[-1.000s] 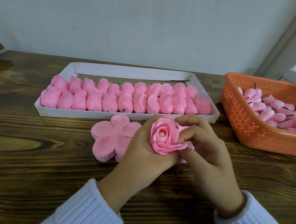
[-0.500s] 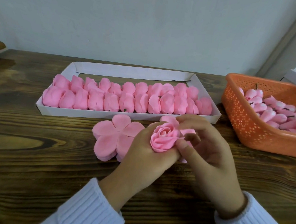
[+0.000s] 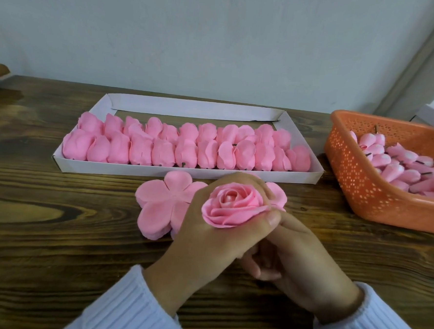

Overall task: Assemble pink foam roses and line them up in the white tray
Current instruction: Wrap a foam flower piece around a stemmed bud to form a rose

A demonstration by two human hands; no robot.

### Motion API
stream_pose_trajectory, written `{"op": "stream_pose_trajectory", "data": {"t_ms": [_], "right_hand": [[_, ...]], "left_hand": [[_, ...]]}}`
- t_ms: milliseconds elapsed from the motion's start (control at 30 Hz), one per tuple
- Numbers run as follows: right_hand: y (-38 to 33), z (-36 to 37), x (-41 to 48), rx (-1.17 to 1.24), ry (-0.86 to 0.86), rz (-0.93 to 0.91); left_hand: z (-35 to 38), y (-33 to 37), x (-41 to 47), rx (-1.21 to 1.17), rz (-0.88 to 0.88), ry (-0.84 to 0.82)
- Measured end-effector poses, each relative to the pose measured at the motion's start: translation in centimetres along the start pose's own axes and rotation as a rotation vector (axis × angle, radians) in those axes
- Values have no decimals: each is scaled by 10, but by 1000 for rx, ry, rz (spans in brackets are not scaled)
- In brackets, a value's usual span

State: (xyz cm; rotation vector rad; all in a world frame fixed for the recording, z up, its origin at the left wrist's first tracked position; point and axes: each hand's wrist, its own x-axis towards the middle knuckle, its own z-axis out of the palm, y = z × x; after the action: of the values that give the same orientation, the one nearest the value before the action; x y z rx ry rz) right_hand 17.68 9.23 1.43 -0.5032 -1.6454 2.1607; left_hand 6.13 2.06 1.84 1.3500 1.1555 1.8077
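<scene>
Left hand curls round one rose at centre; right hand tucks beneath, grip hidden. Slackening would likely let outer petals spring open; squeezing may crease foam. One tray at twelve o'clock, two rows, roughly twelve and eleven roses; one basket at two, buds uncountable; one petal stack at ten.

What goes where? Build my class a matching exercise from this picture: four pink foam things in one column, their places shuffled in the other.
Things
1. open rose
2. flat five-petal stack
3. stemmed buds
4. rows of finished roses

Places
A. in the orange basket
B. in the white tray
C. gripped in the left hand
D. lying on the wooden table

Pairs: 1-C, 2-D, 3-A, 4-B
</scene>
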Motion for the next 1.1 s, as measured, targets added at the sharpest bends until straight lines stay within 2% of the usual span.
{"op": "stream_pose_trajectory", "data": {"t_ms": [67, 267, 367, 467, 600, 700, 833, 967, 1100], "right_hand": [[0, 0, -1, 19, -48, 32], [2, -2, 0, 77, 28, 51], [5, -1, 1, 84, 12, 59], [3, -3, 3, 199, -86, 114], [0, -6, 5, 364, -252, 225], [3, -7, 4, 387, -203, 183], [4, -5, 4, 512, -145, 122], [2, -4, 4, 578, -181, 66], [2, -5, 4, 544, -197, 42]], "left_hand": [[1, 0, 0, -6, -5, -21], [3, 0, -1, 13, 0, 62], [4, 1, -2, -38, -11, 108], [4, 4, -3, -97, -55, 72], [2, 5, -1, 25, -58, -29], [4, 2, 0, 41, -27, -67], [6, -2, 1, 59, 2, -23], [8, -3, 1, 86, 6, 5], [9, -4, 1, 84, 36, 12]]}}
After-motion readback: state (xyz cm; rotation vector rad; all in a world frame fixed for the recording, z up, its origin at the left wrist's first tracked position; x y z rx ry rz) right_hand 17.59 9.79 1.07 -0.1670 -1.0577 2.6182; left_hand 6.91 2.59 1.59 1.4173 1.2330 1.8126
